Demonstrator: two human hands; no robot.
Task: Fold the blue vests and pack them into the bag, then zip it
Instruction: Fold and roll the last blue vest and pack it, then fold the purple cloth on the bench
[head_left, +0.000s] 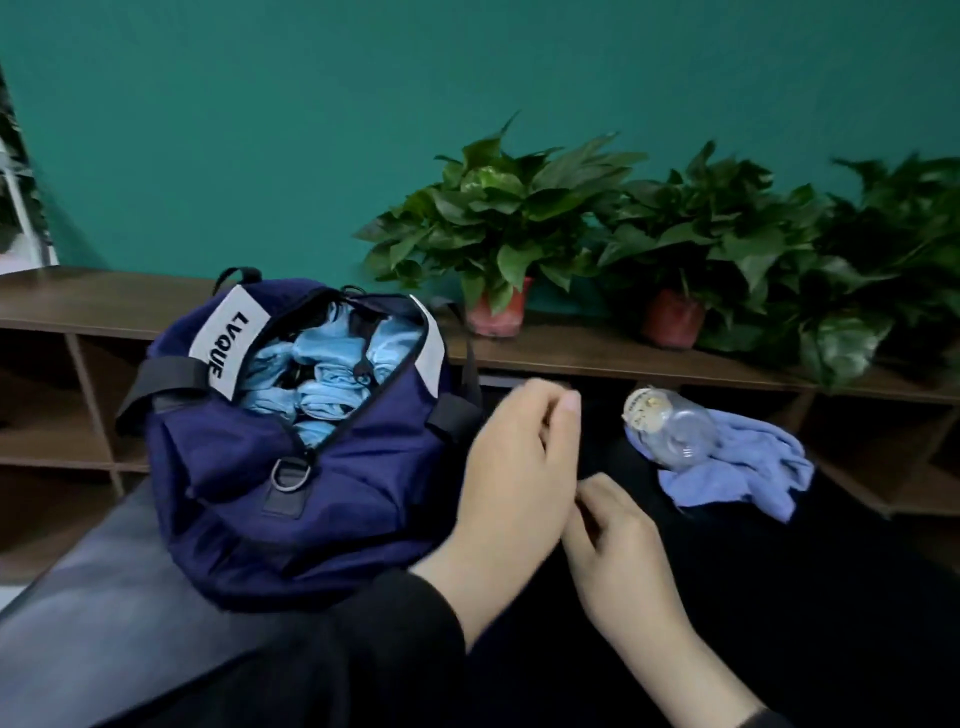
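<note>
A navy duffel bag with a white "LVQUE" band lies on the dark table, left of centre. Its top zipper stands open, and folded light blue vests fill the opening. My left hand hovers just right of the bag, fingers loosely curled and holding nothing. My right hand is close beside it, lower and to the right, fingers also loosely curled and empty. Neither hand touches the bag.
A clear plastic jar lies on its side on a crumpled blue cloth at the right. Behind the table runs a brown shelf with potted plants against a green wall.
</note>
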